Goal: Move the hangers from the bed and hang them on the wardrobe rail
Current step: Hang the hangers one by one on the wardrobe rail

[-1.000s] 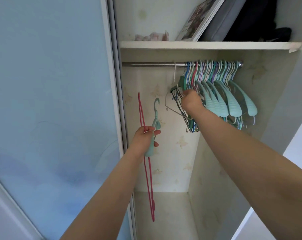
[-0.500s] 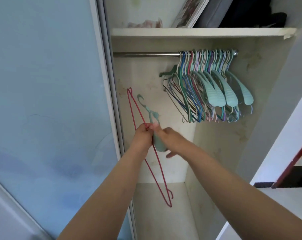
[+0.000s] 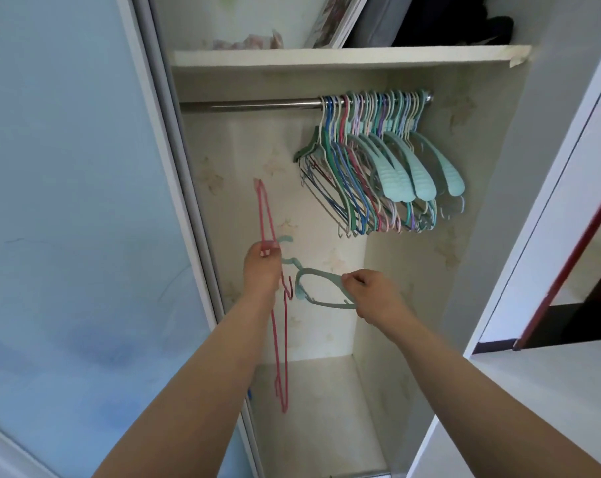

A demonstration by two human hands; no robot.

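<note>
Teal hanger (image 3: 313, 288) pinched by right hand (image 3: 371, 294), pink hangers (image 3: 278, 326) gripped by left hand (image 3: 262, 267), open wardrobe

Steel wardrobe rail (image 3: 257, 105), bunched hangers (image 3: 378, 174) at its right end, shelf (image 3: 326, 58) above, perhaps bearing a picture frame (image 3: 337, 20)

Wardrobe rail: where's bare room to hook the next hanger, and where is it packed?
The rail is bare along its left stretch, from the left wall to the hung hangers. From there to its right end the hooks sit packed. Below, the left hand holds a pink hanger; the right hand grips a teal hanger.
</note>
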